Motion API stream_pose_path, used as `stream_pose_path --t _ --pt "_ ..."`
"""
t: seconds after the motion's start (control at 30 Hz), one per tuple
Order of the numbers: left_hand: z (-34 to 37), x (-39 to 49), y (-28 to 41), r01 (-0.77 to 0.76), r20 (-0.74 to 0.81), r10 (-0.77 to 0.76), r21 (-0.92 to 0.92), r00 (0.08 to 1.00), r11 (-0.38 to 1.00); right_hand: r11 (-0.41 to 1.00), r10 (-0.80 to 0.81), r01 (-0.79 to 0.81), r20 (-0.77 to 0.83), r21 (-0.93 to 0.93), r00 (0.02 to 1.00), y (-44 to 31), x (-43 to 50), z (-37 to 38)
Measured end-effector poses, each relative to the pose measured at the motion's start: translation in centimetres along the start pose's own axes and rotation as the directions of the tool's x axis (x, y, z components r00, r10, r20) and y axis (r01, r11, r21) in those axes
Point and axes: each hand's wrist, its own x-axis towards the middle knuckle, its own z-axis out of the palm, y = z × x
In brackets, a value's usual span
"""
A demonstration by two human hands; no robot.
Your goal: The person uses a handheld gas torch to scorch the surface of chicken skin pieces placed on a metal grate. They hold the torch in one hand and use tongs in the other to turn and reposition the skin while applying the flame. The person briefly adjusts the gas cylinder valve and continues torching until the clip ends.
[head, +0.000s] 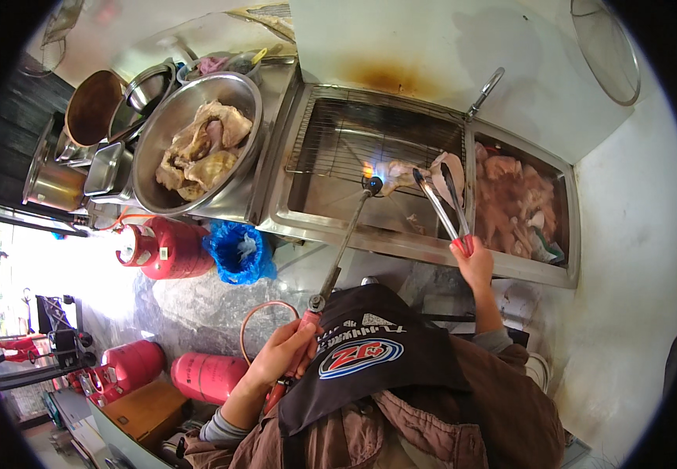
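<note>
My left hand (288, 350) grips the red handle of a long gas torch (347, 240), whose burner head is over the sink. Blue and orange flame plays at the left end of a poultry piece (396, 174). My right hand (474, 265) holds metal tongs (439, 212) by their red grips. The tongs' tips are at the right part of the poultry, beside a paler piece of meat (448, 176); whether they pinch it I cannot tell. A wire rack (338, 153) lies across the sink basin (362, 212). Whether the pieces rest on it is unclear.
On the left, a large steel bowl (145, 176) holds several poultry pieces. Raw poultry fills the right basin (514, 199), near a faucet (485, 94). Below stand a blue bag-lined bin (238, 255) and red gas cylinders (177, 249). The torch's hose (256, 311) loops beside my left arm.
</note>
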Motion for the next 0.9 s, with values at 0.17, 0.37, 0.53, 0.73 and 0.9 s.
stream_pose_path --t 0.17,0.37,0.53,0.73,0.9 --pt "0.2 0.0 -0.1 0.035 0.004 -0.035 -0.001 0.999 0.999 0.929 0.220 -0.226 0.054 0.293 0.974 -1.2 -3.5 2.9" --pt "0.1 0.0 -0.2 0.042 -0.007 -0.041 0.016 0.999 0.999 0.617 0.344 -0.494 0.355 0.613 0.870 -3.4 -5.2 3.6" --pt "0.1 -0.3 -0.5 0.017 -0.027 -0.017 -0.023 0.999 1.000 0.585 0.347 -0.530 0.401 0.614 0.848 -4.4 -5.4 3.6" --pt "-0.2 -0.7 -1.0 0.011 -0.038 -0.013 -0.041 0.999 0.999 0.578 0.326 -0.532 0.423 0.619 0.846 -5.0 -4.9 3.6" --pt "-0.3 -0.9 -1.2 0.009 -0.020 -0.010 -0.027 1.000 1.000 0.534 0.292 -0.550 0.470 0.642 0.833 -5.3 -4.5 3.7"
